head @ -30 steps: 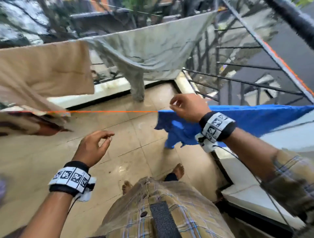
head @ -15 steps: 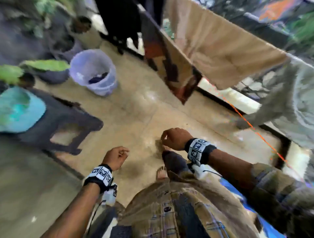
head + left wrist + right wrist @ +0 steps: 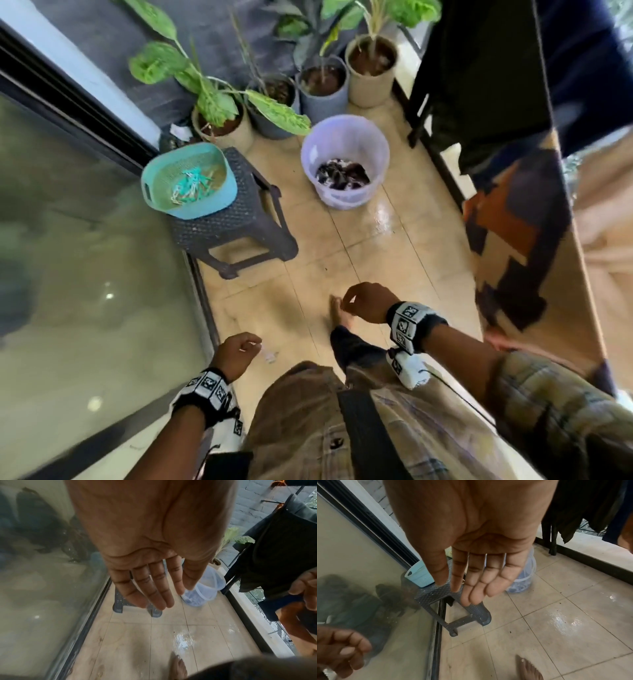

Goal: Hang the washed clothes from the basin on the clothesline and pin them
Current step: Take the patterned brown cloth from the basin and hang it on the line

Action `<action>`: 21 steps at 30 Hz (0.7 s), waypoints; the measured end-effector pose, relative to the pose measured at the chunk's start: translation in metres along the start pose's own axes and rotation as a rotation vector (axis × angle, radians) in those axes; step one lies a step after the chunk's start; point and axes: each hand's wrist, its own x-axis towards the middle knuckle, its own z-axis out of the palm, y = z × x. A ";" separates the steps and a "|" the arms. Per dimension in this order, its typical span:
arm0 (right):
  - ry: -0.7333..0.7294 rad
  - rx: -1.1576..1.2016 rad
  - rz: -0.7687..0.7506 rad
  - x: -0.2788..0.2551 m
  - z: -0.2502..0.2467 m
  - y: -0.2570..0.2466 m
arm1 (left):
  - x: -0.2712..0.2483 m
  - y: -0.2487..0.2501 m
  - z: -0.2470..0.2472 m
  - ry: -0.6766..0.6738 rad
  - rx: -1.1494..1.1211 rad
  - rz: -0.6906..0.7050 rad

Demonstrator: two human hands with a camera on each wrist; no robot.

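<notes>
Both hands dropped from clothesline | left hand (image 3: 236, 353), right hand (image 3: 368, 301) fingers loose, empty | basin (image 3: 344, 161) ahead, open tiles between

Pale lilac basin (image 3: 345, 150) holding dark clothes (image 3: 342, 175), teal basket (image 3: 189, 181) on a dark grey stool (image 3: 239, 222), beige floor tiles (image 3: 394, 260)

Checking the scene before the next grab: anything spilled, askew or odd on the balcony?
Wet glossy patches on the floor tiles, near the clear bucket and by the bare foot: a possible slip risk. The teal peg basket overhangs the edge of the stool. Both hands are empty.
</notes>
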 end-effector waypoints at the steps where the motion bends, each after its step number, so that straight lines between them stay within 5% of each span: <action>1: -0.013 -0.001 -0.013 0.012 -0.013 -0.005 | 0.008 0.011 -0.009 0.017 -0.014 0.002; 11: 0.013 0.186 0.045 0.133 -0.153 -0.016 | 0.126 0.162 -0.092 0.021 -0.006 0.127; 16: 0.079 0.239 0.145 0.209 -0.222 -0.010 | 0.231 0.244 -0.118 -0.059 0.003 0.243; 21: 0.146 0.357 0.238 0.291 -0.273 -0.005 | 0.338 0.310 -0.134 -0.105 -0.046 0.217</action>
